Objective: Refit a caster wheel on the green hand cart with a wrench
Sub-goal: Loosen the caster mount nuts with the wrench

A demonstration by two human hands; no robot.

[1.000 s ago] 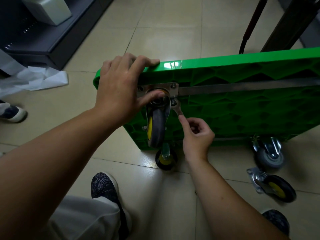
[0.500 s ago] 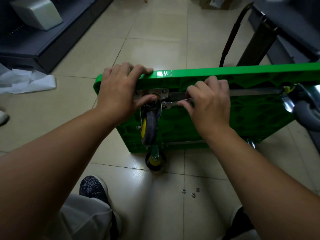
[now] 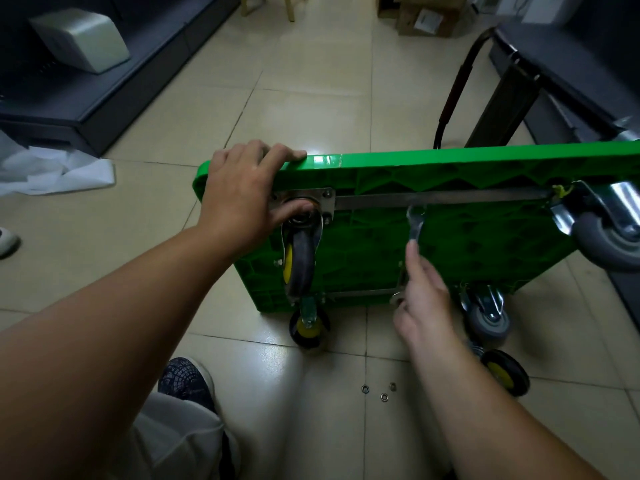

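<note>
The right hand (image 3: pixel 424 299) pinches the flat steel wrench (image 3: pixel 414 226) by its shank, open end upward, before the ribbed plastic underside of the green hand cart (image 3: pixel 467 244). The left hand (image 3: pixel 242 199) hooks its fingers over the cart's top edge, with the thumb on the swivel of the caster wheel (image 3: pixel 299 261), which is black rubber with a yellow hub. The cart stands on its side on glossy beige tiles (image 3: pixel 311 98). Small washers (image 3: pixel 381 393) lie near.

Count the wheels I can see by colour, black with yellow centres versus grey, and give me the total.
Black wheels with yellow centres: 3
Grey wheels: 2
Total: 5 wheels
</note>
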